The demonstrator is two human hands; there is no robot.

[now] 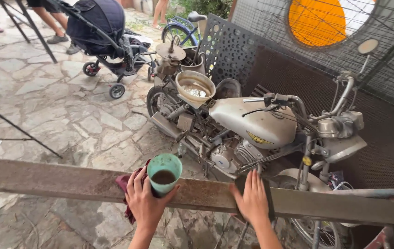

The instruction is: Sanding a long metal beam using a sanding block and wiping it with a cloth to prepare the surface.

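Observation:
My left hand (pixel 145 201) grips a green cup (pixel 164 173) of dark liquid together with a dark red rag (pixel 124 186), both held against a long rusty metal bar (pixel 58 180). The cup stands upright at the bar's upper edge. My right hand (pixel 253 199) lies flat on the same bar further right, fingers together, over a dark band wrapped around the bar. Beyond the bar stands an old silver motorcycle (pixel 252 124) with no seat.
A cream bowl (pixel 195 87) rests on the motorcycle's rear. A dark stroller (pixel 102 32) stands at the back on the stone paving, with people's legs (pixel 52 20) nearby. A blue bicycle (pixel 180 27) leans behind perforated metal panels (pixel 233 50).

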